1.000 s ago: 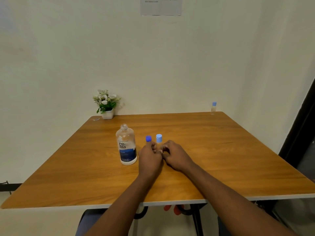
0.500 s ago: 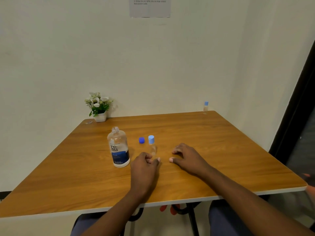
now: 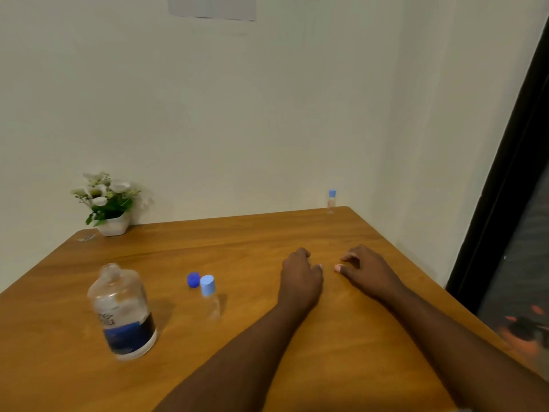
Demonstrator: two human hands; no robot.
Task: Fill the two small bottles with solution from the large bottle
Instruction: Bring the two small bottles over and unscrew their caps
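Note:
The large clear bottle (image 3: 123, 312) with a blue label stands uncapped at the left of the wooden table (image 3: 237, 239). To its right stands a small clear bottle (image 3: 210, 297) with a light blue cap, and a dark blue cap (image 3: 193, 279) lies just behind it. Another small bottle (image 3: 331, 201) with a light blue cap stands at the far right corner. My left hand (image 3: 301, 276) and my right hand (image 3: 367, 270) rest on the table right of the near small bottle, fingers loosely curled, holding nothing.
A white pot of artificial flowers (image 3: 108, 203) stands at the far left corner, with a small clear scrap (image 3: 86, 238) beside it. A white wall runs behind the table. A dark door frame (image 3: 511, 173) rises on the right.
Both hands have left the small bottles and slid to the right across the table. The view has swung right, so the bottles now sit further left.

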